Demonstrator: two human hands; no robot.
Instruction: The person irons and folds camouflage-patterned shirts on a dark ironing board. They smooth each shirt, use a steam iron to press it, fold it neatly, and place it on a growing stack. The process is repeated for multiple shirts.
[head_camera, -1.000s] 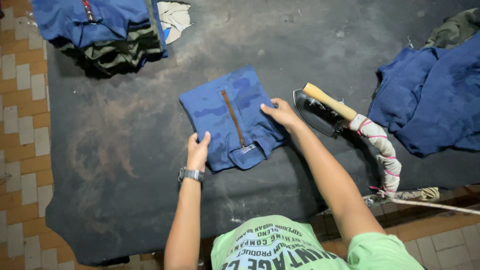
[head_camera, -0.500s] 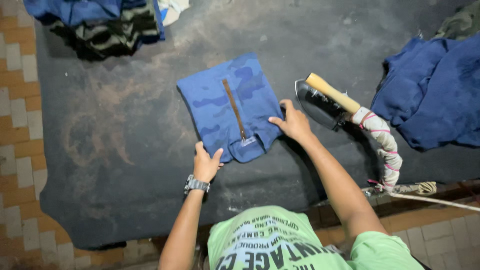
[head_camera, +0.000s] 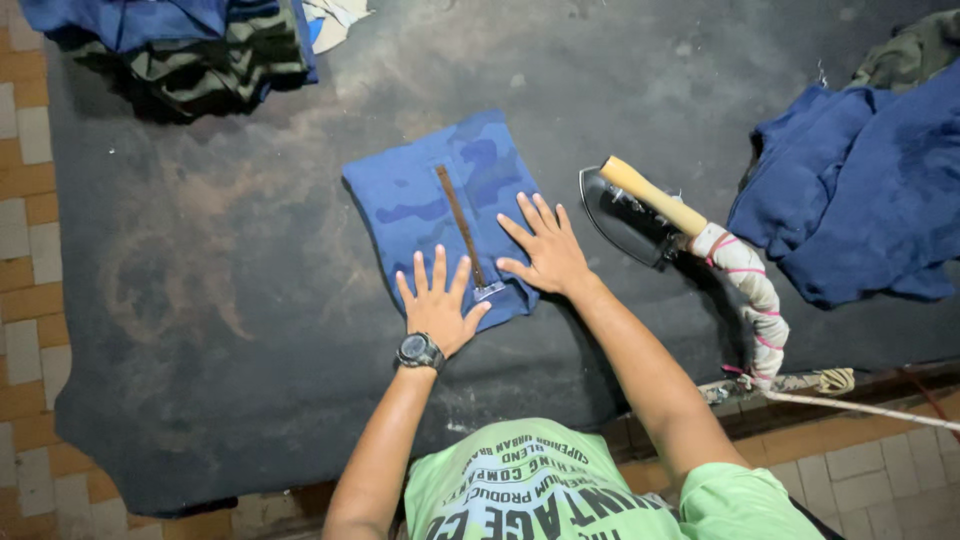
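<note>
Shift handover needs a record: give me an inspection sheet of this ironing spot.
Surface: dark, stained pad laid over tiled floor.
Job's things: folded blue camouflage garment, brown zipper facing up.
Clutter: iron with wooden handle right of the garment; blue cloth heap far right; clothes pile top left.
Hands: left hand and right hand flat, fingers spread, on the garment.
Cables: cloth-wrapped cord runs off the iron.
Surroundings: tiled floor.

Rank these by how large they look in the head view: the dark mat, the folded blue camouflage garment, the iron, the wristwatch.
1. dark mat, by far the largest.
2. folded blue camouflage garment.
3. iron, somewhat smaller than the garment.
4. wristwatch, smallest.
</note>
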